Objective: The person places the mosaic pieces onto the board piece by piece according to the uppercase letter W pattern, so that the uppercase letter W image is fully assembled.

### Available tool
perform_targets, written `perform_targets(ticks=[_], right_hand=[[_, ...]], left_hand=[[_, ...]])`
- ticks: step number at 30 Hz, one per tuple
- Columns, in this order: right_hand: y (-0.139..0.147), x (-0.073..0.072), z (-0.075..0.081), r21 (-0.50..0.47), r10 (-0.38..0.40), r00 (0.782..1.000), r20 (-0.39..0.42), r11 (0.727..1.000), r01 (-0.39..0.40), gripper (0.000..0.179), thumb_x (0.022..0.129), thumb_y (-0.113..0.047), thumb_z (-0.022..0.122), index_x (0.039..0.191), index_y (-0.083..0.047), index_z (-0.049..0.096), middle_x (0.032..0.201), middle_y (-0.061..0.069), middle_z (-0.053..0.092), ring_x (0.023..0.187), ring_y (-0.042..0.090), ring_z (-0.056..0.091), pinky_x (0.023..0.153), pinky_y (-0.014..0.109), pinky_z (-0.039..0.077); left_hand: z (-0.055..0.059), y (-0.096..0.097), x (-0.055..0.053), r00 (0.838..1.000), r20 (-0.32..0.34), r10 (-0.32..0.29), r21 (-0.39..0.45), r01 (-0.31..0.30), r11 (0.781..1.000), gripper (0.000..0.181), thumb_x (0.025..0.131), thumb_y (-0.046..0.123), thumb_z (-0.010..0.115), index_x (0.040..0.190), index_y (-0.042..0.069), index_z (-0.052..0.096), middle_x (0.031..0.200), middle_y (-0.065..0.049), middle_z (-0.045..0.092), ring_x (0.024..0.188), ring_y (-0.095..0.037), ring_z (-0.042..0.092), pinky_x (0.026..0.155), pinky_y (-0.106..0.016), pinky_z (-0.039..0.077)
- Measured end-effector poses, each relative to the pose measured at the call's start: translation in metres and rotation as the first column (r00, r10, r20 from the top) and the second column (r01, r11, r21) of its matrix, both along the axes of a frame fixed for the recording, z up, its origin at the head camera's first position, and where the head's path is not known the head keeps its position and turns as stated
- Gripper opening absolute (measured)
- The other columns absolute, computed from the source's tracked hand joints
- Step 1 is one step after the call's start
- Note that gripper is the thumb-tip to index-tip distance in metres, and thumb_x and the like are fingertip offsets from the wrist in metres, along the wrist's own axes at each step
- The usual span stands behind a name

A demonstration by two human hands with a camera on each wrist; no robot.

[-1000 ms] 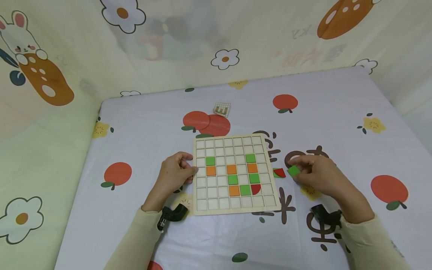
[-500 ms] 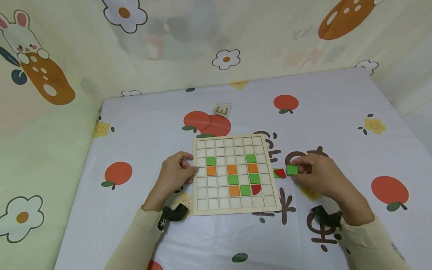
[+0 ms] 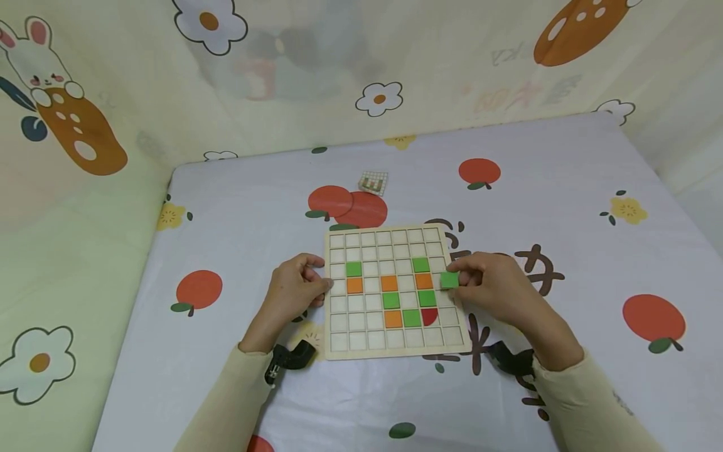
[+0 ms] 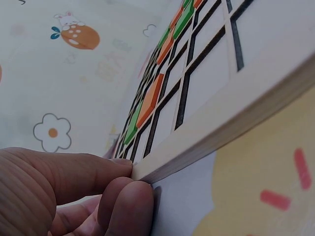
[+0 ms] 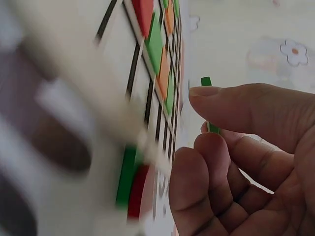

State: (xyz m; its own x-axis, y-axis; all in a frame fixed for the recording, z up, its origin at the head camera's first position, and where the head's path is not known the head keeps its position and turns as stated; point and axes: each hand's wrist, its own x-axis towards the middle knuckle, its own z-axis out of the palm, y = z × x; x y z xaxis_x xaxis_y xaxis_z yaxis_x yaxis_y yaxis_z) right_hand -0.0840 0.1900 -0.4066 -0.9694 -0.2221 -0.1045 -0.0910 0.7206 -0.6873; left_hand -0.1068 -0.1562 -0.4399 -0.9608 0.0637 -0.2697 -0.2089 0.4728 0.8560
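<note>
A pale wooden grid board (image 3: 374,341) lies on the table, with several green and orange square tiles and one red rounded piece (image 3: 429,316) in its cells. My left hand (image 3: 290,285) holds the board's left edge with thumb and fingers; the left wrist view shows the fingertips against the frame (image 4: 236,120). Between thumb and fingers of my right hand (image 3: 499,289) is a green square tile (image 3: 449,280), over the board's right edge. In the right wrist view this tile (image 5: 205,80) appears edge-on, mostly covered by the thumb.
Beyond the board lies a small card with a printed grid pattern (image 3: 373,182). Beside the board's right edge, a loose green piece (image 5: 127,177) and a red piece (image 5: 139,191) lie together, hidden by the right hand in the head view. A fruit-printed cloth (image 3: 237,220) covers the table.
My right hand has moved left with the green tile, from beside the loose pieces to over the board's right edge. The tile has turned squarer to the grid. My left hand stays put.
</note>
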Motion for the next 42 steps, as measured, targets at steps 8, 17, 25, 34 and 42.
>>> perform_targets(ticks=[8,17,25,34,42], right_hand=[[-0.039,-0.006,0.0,-0.085,0.062,0.997,0.049,0.995,-0.057,0.029,0.082,-0.003,0.081,0.111,0.0,0.076,0.081,0.003,0.062,0.076,0.019,0.057,0.06,0.024,0.049],[-0.073,-0.008,-0.005,-0.137,0.133,0.989,0.07,0.983,-0.122,0.027,0.08,-0.001,0.082,0.106,-0.002,0.076,0.077,0.001,0.061,0.069,0.015,0.056,0.058,0.025,0.05],[-0.097,-0.008,-0.009,-0.129,0.186,0.981,0.047,0.975,-0.179,0.022,0.079,-0.002,0.079,0.101,-0.005,0.077,0.073,-0.003,0.061,0.069,0.012,0.056,0.063,0.026,0.048],[-0.114,-0.008,-0.012,-0.096,0.192,0.976,0.101,0.978,-0.183,0.023,0.081,-0.004,0.08,0.104,-0.006,0.078,0.069,-0.003,0.06,0.064,0.012,0.055,0.059,0.027,0.047],[-0.127,-0.01,-0.01,-0.058,0.214,0.973,0.092,0.976,-0.209,0.02,0.082,-0.004,0.08,0.101,-0.007,0.077,0.066,-0.004,0.058,0.058,0.011,0.053,0.056,0.026,0.045]], left_hand=[[0.0,0.0,0.0,1.0,0.004,0.006,-0.001,-0.006,1.0,0.036,0.091,0.006,0.079,0.124,0.002,0.064,0.081,-0.01,0.065,0.056,-0.017,0.066,0.055,-0.028,0.057],[-0.001,-0.001,0.0,1.0,0.0,-0.001,-0.008,0.001,1.0,0.036,0.091,0.006,0.079,0.124,0.002,0.064,0.081,-0.01,0.065,0.057,-0.017,0.066,0.055,-0.028,0.058],[0.0,-0.001,0.0,1.0,0.006,0.005,-0.007,-0.005,1.0,0.036,0.091,0.006,0.079,0.124,0.002,0.064,0.081,-0.01,0.065,0.057,-0.017,0.066,0.055,-0.028,0.058],[-0.001,-0.001,0.0,1.0,0.012,0.0,-0.004,0.0,1.0,0.037,0.091,0.006,0.079,0.124,0.002,0.064,0.081,-0.01,0.065,0.057,-0.017,0.066,0.055,-0.028,0.058],[0.001,-0.001,-0.001,1.0,0.015,0.002,-0.01,-0.002,1.0,0.036,0.091,0.007,0.08,0.124,0.003,0.065,0.081,-0.01,0.065,0.057,-0.017,0.066,0.055,-0.027,0.057]])
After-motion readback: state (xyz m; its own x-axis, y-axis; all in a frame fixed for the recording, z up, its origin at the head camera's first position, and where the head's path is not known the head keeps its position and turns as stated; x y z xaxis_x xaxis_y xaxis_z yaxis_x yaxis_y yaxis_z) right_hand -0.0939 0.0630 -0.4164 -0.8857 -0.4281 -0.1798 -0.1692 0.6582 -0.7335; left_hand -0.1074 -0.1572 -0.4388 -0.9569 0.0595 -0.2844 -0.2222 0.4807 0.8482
